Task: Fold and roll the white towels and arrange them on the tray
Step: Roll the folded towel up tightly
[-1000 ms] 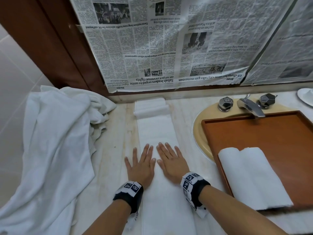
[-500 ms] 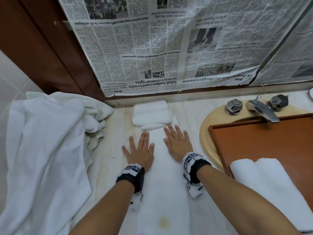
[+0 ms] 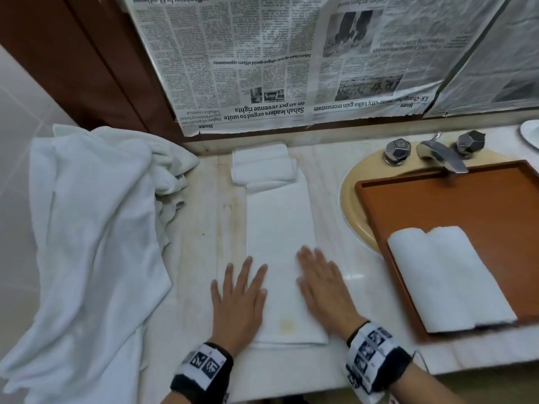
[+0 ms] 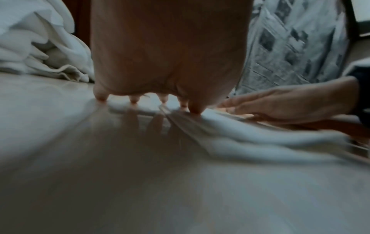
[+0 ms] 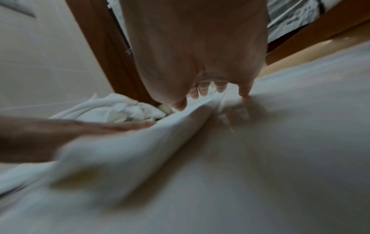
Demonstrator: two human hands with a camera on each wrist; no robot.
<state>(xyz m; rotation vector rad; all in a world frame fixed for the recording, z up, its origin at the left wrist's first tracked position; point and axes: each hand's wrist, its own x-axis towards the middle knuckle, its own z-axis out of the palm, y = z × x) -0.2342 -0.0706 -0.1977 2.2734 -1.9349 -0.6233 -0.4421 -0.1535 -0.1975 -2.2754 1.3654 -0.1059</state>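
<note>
While both palms lie flat on the table [image 3: 364, 205], the left hand [image 3: 237, 298] has its fingers straight and spread, its inner fingers on the left edge of the towel [image 3: 280, 228] and the outer ones on bare marble. The right hand [image 3: 322, 287], fingers likewise straight and slightly blurred, presses on the towel's right edge, partly over onto the table. Between the two hands the towel's near end shows a faint yellowish stain [image 3: 287, 324].

That towel is a long folded strip running away from the person; its far end is bunched into loose folds [image 3: 262, 166] by the wall. To the left, well apart from the hands, a heap [image 3: 93, 228] of unfolded white towels spills over the table's edge.

To the right a brown tray [image 3: 466, 199] sits across a beige sink [image 3: 354, 205]. Two rolls [image 3: 446, 275] lie side by side, touching, at the tray's near left. Beyond the tray stand a tap [image 3: 442, 156] and two knobs [image 3: 397, 150]. Newspaper [image 3: 262, 68] covers the wall behind.
</note>
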